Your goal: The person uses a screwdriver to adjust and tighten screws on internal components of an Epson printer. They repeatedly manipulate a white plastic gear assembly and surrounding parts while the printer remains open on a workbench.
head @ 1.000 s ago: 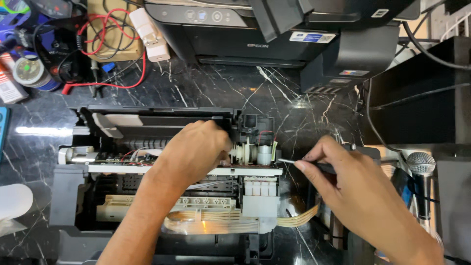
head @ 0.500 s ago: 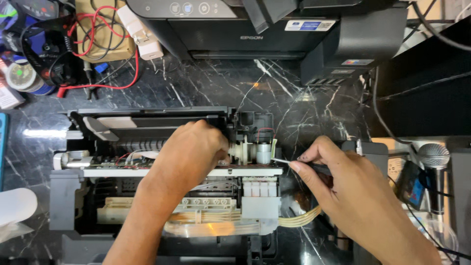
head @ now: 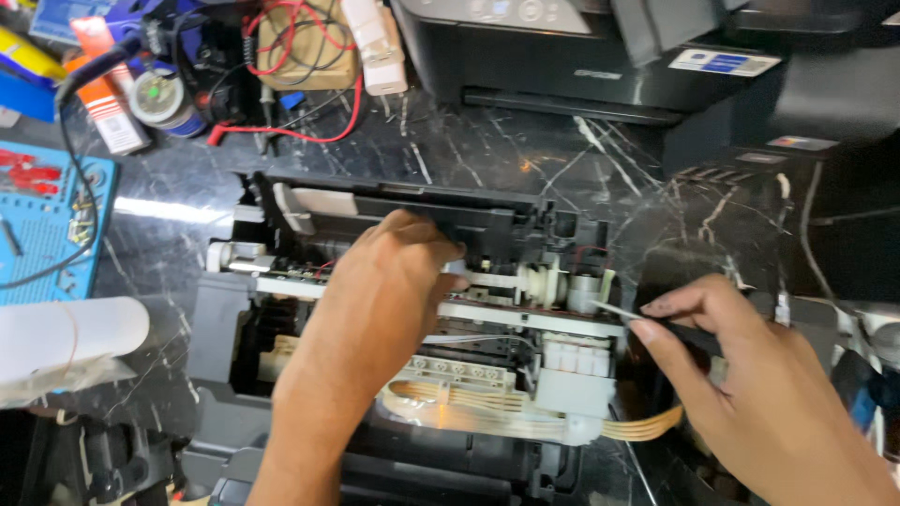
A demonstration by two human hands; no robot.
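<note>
An opened printer, with its cover off, lies in the middle of the frame on a dark marble-patterned surface with white veins. Its frame is black plastic, and a pale metal rail runs across it from left to right. The left hand rests inside the printer, fingers curled down over the rail and the black part behind it; the pictures do not show if it grips something, because the hand itself hides what is under it. The right hand is at the right side of the frame, with fingers pinched together on a thin pointed tool, whose tip is near a white gear and a small grey cylinder part at the right end of the rail.

Below the rail lies a flat bundle of cream tubes, soft and curved, which goes out to the right under the right hand. At the upper right stands a second black printer, glossy and boxy. At the upper left there are red wires, a white adapter and a round roll of tape. A blue mat lies at the left edge, and under it a white paper roll.
</note>
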